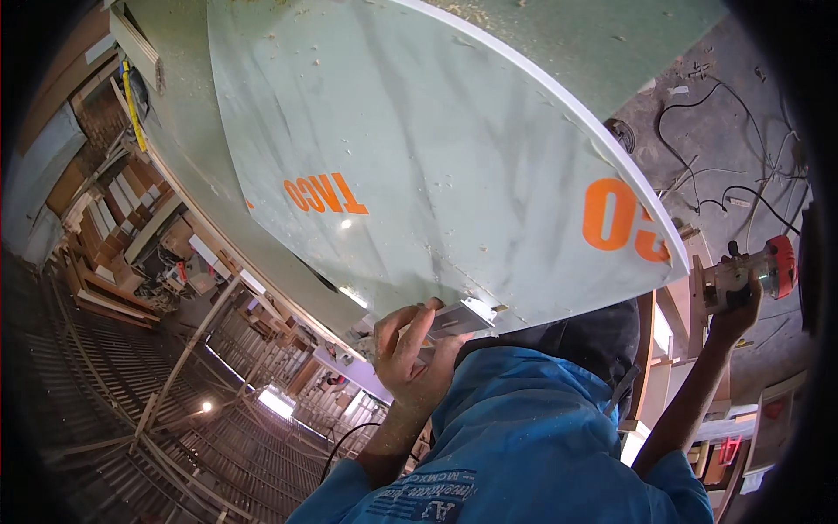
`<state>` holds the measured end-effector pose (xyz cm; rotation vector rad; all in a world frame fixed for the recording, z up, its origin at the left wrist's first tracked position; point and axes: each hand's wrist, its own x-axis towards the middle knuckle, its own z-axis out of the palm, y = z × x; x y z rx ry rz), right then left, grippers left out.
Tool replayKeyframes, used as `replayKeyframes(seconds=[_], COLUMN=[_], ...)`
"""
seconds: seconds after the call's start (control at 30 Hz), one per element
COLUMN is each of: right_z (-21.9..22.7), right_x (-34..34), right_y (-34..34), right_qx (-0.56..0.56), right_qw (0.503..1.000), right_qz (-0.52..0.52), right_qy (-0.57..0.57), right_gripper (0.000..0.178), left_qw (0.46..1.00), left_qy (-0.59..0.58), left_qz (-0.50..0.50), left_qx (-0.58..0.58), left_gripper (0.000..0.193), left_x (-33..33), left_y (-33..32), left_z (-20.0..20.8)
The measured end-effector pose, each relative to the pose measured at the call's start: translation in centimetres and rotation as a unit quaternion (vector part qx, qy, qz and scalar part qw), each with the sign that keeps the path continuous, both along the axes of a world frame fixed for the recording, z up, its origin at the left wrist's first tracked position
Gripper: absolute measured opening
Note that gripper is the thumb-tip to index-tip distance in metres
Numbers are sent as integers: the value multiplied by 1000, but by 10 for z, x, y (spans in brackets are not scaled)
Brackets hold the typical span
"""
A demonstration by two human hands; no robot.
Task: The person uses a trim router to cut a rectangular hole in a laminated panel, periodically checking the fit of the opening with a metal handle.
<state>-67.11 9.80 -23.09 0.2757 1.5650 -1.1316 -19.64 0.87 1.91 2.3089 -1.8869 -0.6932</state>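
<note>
A large pale grey-green panel (393, 131) with a curved white edge and orange printing spreads in front of me, chips and dust scattered over it. At its near edge, my left hand (410, 354) has its fingers closed round a small flat grey rectangular piece (449, 320) with a pale end. That piece rests at the panel's edge; its exact kind is unclear. Off to the right, beyond the panel's tip, my right hand (738, 306) grips a trim router (777, 266) with a red top. The router's base faces the panel's corner.
Under the panel lies a larger green board (559, 52). Dark cables (759, 196) trail over the concrete floor at the right. A yellow tape-like strip (133, 105) hangs by the board's left edge. Stacked boards (118, 205) stand at the left, and wooden frames (668, 349) are near my right arm.
</note>
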Motion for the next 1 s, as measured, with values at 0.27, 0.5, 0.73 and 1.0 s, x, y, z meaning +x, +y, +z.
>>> replayKeyframes(seconds=[0.27, 0.5, 0.73, 1.0], right_z=[3, 8, 14, 8], right_x=[13, 26, 25, 17], right_y=[-24, -39, -47, -26], right_qx=[15, 16, -5, -41], right_qw=[1000, 999, 999, 999], right_qz=[7, 38, 41, -6], right_qy=[-2, 0, -12, 6], right_gripper=[46, 48, 46, 45], left_qw=[998, 996, 990, 999], left_qy=[-5, -14, -38, -3], left_qz=[-61, -85, -137, -41], left_qx=[-1, 2, 21, 12], left_gripper=[55, 55, 50, 55], left_x=[4, 10, 9, 4], left_y=[-5, -2, -8, -3], left_z=[0, 1, 2, 0])
